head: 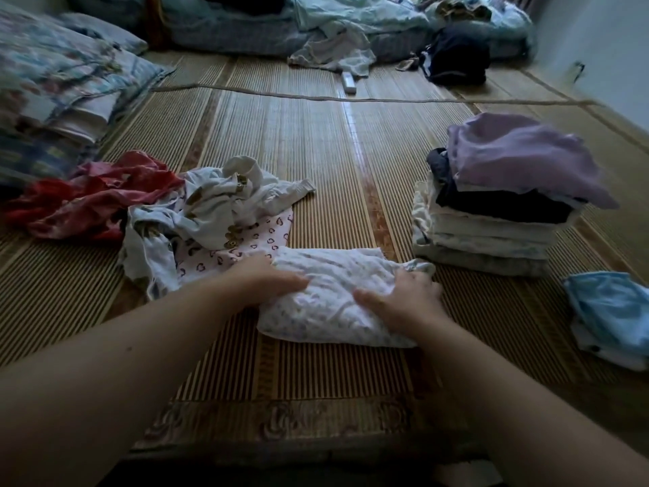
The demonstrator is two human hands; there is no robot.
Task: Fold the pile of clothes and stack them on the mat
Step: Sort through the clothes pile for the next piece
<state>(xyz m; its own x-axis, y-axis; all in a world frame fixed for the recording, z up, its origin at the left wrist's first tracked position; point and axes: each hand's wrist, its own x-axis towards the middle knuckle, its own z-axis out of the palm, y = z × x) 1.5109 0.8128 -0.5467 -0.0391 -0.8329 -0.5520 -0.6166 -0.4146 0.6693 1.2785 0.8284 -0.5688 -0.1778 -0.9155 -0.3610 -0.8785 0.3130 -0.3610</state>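
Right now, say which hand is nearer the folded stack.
Right. The right hand rests on the white garment beside the folded stack; the left hand rests on its far end, by the unfolded pile.
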